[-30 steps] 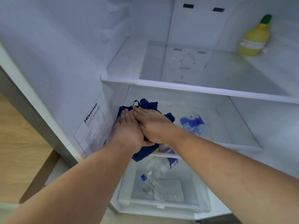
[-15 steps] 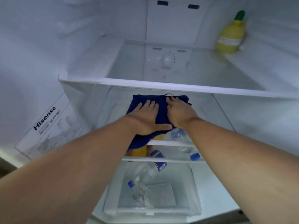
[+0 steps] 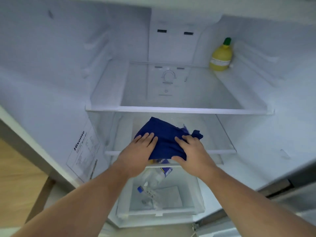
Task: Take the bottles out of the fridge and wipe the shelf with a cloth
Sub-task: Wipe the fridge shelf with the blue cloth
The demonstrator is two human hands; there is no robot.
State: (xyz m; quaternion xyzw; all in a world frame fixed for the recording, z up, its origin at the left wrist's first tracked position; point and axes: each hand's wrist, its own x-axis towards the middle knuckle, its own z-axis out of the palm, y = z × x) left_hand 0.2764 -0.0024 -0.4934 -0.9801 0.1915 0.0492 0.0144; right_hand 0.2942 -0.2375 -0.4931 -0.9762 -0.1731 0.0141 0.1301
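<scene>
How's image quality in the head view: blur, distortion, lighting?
Head view: wide-angle bowing shows on the upper shelf edge and fridge walls; soft focus throughout, Hisense sticker small print unreadable; even bluish light, no hard glare. Glass shelves are see-through, so the clear bottle below shows under the blue cloth. Left hand and right hand look reasonably sharp.

Sticker [image 3: 83,156] on the fridge's left inner wall: brand "Hisense" in bold black; smaller print beneath, illegible. Yellow bottle [image 3: 221,56], upper shelf: pale label, text unreadable. Clear bottle [image 3: 154,178] in the bottom drawer: blue label, unreadable.
</scene>
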